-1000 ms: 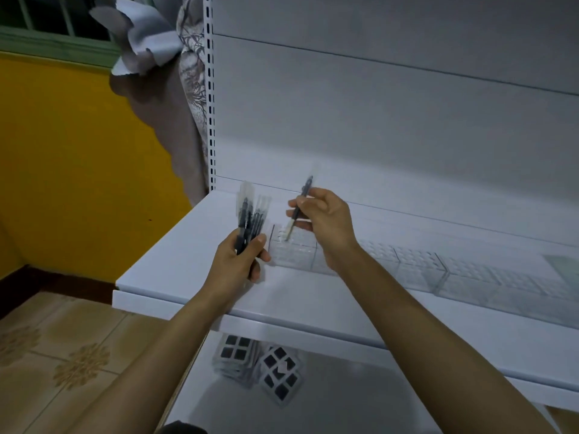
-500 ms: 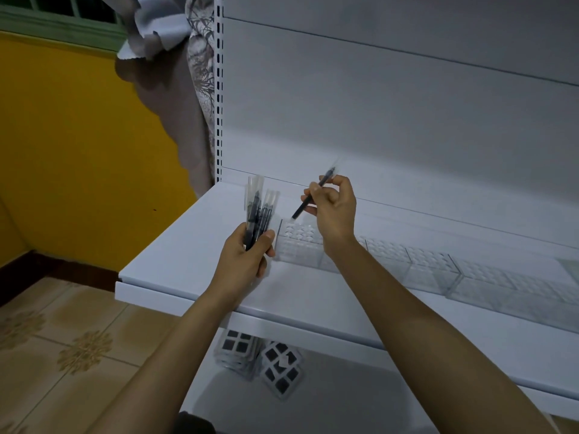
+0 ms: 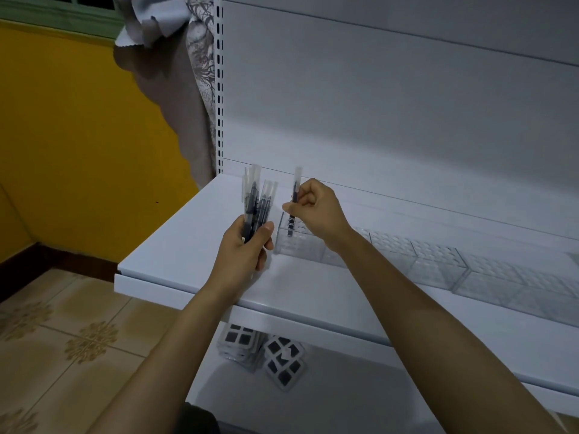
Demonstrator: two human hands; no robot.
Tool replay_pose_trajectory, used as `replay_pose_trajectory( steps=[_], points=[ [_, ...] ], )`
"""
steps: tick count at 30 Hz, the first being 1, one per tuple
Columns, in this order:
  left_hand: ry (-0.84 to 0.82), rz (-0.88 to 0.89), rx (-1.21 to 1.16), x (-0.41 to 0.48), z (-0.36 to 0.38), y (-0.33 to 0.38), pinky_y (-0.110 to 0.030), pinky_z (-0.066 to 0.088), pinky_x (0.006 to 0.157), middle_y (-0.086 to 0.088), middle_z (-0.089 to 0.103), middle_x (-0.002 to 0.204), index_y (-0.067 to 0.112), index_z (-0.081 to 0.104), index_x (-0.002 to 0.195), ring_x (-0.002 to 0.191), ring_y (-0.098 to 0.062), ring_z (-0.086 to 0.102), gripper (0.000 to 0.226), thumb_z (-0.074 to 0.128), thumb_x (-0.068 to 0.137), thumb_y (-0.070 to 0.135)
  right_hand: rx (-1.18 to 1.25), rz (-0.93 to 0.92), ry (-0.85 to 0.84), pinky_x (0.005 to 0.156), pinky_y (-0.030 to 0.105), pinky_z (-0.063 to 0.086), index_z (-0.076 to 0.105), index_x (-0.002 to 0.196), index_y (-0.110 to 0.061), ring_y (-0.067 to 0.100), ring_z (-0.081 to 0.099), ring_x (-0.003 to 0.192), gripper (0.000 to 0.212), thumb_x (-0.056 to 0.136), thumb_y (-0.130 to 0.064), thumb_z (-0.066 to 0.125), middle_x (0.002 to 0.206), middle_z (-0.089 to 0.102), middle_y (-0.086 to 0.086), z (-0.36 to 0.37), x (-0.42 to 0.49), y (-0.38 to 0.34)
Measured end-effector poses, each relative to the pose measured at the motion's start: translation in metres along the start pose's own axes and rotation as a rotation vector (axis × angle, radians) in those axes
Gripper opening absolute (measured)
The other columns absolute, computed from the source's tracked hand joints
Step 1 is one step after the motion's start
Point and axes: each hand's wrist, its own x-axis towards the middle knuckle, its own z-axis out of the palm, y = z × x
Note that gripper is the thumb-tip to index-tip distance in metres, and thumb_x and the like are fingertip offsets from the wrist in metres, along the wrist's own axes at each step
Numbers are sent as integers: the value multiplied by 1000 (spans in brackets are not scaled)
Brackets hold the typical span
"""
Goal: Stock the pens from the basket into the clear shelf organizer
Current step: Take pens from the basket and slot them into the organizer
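Inserting step: right hand (image 3: pixel 316 211) pinching pen (image 3: pixel 296 189) upright, tip sitting in organizer (image 3: pixel 300 245) hole. Left hand (image 3: pixel 247 249), at 9 o'clock, gripping spare pens (image 3: pixel 255 203). Next, probably: releasing, pinching another.

Left hand (image 3: pixel 246 249) fist-gripping pen bundle (image 3: pixel 258 202), thumb across the front; right hand (image 3: pixel 316 211) pinching single pen (image 3: pixel 296 186) upright between thumb and forefinger; both forearms stretched forward.

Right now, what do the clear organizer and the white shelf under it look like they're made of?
Clear organizer: likely hard plastic, perhaps acrylic. Its glossy, see-through walls show the shelf behind them.
Shelf: probably painted or powder-coated sheet metal. It is smooth matte white with a thin folded front lip and a slotted upright beside it.
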Motion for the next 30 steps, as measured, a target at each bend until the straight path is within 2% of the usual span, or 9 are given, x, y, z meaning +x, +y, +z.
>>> replay_pose_trajectory(
  steps=[9,14,17,19,20,21,23,26,30],
  points=[
    [-11,-18,0,2,-1,0,-18,42,47,-1,57,69,18,56,95,50,-10,45,12,52,96,29,3,44,18,79,44,54,52,83,-17,20,62,74,25,78,-13,76,79,63,8,-1,3,2],
    [-66,-30,-7,-1,-2,5,-19,42,49,-3,55,68,12,55,90,49,-10,44,24,51,95,35,155,114,-16,76,29,52,44,113,-18,17,60,95,43,81,-9,71,104,61,4,-13,-3,-9],
    [-86,-20,-56,-4,-3,9,-19,39,46,0,52,60,9,54,91,46,-9,42,28,49,95,36,209,-9,215,82,26,50,47,106,-17,13,59,94,32,83,-1,62,102,62,4,-24,-13,-19],
    [-112,-5,-54,-6,-3,10,-19,39,45,3,50,57,9,53,93,46,-8,41,27,47,96,35,240,-110,403,73,21,49,50,96,-16,13,58,78,22,85,2,57,87,61,6,-32,-26,-29],
    [-127,3,-50,-6,-2,11,-19,38,45,4,49,55,9,53,93,45,-8,40,26,47,96,34,264,-123,420,68,20,49,52,91,-16,13,57,72,19,86,3,55,80,60,7,-34,-35,-35],
    [-139,10,-46,-6,-2,11,-18,38,44,4,49,54,8,53,93,45,-8,40,26,46,97,33,281,-109,378,64,21,51,54,90,-14,12,58,67,17,88,2,54,76,61,7,-33,-44,-39],
    [-154,26,-25,-7,-3,12,-19,39,44,4,49,54,7,53,93,44,-8,41,28,46,97,33,240,6,167,67,28,55,59,95,-11,10,62,64,7,91,-6,56,76,65,4,-26,-60,-43],
    [-170,62,40,-9,-3,12,-19,41,45,4,51,53,7,55,88,44,-8,43,30,48,95,35,140,136,-86,77,31,56,64,105,-11,10,67,78,17,94,-23,59,89,70,1,-9,-74,-38],
    [-174,90,54,-12,-3,13,-20,42,45,2,54,56,9,57,87,45,-9,45,26,50,94,33,286,107,-42,73,22,56,66,96,-3,5,67,75,17,94,-18,59,82,70,0,1,-75,-38]
  ],
)
